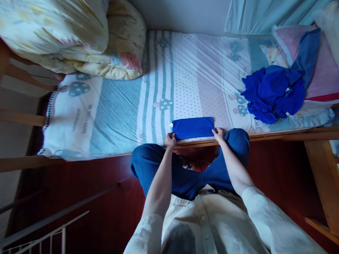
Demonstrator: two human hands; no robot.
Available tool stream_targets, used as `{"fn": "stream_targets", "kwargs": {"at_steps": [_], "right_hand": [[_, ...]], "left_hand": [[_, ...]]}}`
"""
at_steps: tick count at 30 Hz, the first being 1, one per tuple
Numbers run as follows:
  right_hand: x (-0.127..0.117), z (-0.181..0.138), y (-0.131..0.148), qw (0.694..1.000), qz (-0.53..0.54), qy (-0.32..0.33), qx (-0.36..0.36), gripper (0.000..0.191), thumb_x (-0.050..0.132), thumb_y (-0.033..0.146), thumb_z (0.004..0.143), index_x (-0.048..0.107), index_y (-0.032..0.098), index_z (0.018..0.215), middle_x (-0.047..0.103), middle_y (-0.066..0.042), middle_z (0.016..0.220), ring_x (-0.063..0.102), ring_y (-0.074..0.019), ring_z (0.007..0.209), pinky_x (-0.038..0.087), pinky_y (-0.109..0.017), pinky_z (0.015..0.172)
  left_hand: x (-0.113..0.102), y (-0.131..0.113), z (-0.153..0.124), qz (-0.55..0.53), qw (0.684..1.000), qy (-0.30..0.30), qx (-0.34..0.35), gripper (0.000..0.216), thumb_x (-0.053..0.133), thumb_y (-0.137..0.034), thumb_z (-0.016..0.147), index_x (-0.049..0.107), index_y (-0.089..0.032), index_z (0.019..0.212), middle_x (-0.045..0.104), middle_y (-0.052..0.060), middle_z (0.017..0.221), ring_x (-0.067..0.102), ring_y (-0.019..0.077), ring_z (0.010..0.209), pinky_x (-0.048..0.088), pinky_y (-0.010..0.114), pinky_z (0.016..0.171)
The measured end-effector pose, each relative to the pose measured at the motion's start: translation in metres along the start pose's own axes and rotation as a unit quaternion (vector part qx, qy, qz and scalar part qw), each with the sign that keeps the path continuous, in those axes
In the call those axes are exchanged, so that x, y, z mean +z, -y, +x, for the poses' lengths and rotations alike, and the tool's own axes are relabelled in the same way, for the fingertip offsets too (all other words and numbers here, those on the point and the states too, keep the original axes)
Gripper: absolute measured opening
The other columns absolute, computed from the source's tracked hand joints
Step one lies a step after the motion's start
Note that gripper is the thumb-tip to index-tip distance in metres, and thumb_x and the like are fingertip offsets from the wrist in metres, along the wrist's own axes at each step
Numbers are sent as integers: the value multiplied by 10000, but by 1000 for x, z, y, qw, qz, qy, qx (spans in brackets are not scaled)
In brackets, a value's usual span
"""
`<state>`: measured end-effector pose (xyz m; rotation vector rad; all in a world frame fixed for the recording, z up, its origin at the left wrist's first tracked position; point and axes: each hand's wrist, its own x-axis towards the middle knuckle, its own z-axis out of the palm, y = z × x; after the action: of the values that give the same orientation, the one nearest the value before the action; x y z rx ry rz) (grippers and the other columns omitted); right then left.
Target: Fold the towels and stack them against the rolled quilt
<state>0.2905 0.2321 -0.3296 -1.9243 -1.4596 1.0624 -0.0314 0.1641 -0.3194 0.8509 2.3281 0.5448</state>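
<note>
A blue cloth (193, 127), folded into a flat rectangle, lies at the front edge of the bed, a small white tag at its left side. My left hand (170, 140) pinches its near left corner. At its right end, my right hand (218, 135) has its fingers closed on the near right corner. Off to the right on the bed rests a crumpled heap of blue cloth (275, 91), apart from both hands.
The bed's patterned sheet (119, 113) spreads under the cloth. A bulky yellow quilt (124, 42) is piled at the back left. Pink pillows (324, 76) lie at the right. A wooden bed rail (291, 135) runs along the front, and a white metal rack (63, 240) stands lower left.
</note>
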Motion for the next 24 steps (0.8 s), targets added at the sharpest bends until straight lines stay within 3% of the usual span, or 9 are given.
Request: {"fn": "stream_targets", "kwargs": {"at_steps": [6,10,13,15,18,24], "right_hand": [[-6,-1,11,999,-29,21,-3,225,617,383,840,684,173,884,750,-74,912,679,-230,849,544,-361,859],[-13,-12,26,993,-107,-8,-50,284,598,319,884,672,150,1100,741,-115,1031,668,-259,989,522,-402,947],[-18,-28,42,971,-184,-43,-147,378,523,260,950,605,150,1302,669,-163,1265,592,-278,1200,460,-421,1051],[-21,-39,52,951,-228,-18,-206,410,472,235,980,578,170,1371,616,-165,1372,546,-279,1277,418,-433,1099],[-21,-50,60,927,-272,48,-253,464,488,223,975,552,167,1431,552,-158,1481,485,-284,1366,356,-456,1156],[-7,-52,50,906,-335,94,-240,579,498,155,936,469,120,1513,474,-178,1562,371,-293,1488,283,-500,1210]], "left_hand": [[-3,-6,-7,-22,1000,-4,0,212,541,-326,913,630,-182,1040,734,100,918,697,265,1008,518,372,918],[-11,-7,-20,-43,999,-18,13,277,571,-318,891,617,-170,1121,727,84,916,703,237,935,536,356,902],[-17,-11,-31,-25,994,-50,93,365,562,-293,891,600,-166,1231,711,129,1140,668,245,1099,505,381,1009],[-20,-14,-38,15,981,-48,185,440,557,-289,898,573,-159,1318,634,169,1347,577,273,1285,445,414,1106],[-19,-18,-47,79,953,15,291,563,565,-275,892,499,-127,1431,499,191,1528,418,300,1457,357,449,1196],[-6,-8,-50,178,932,68,307,684,471,-149,872,356,-1,1529,390,272,1583,298,335,1529,246,525,1252]]}}
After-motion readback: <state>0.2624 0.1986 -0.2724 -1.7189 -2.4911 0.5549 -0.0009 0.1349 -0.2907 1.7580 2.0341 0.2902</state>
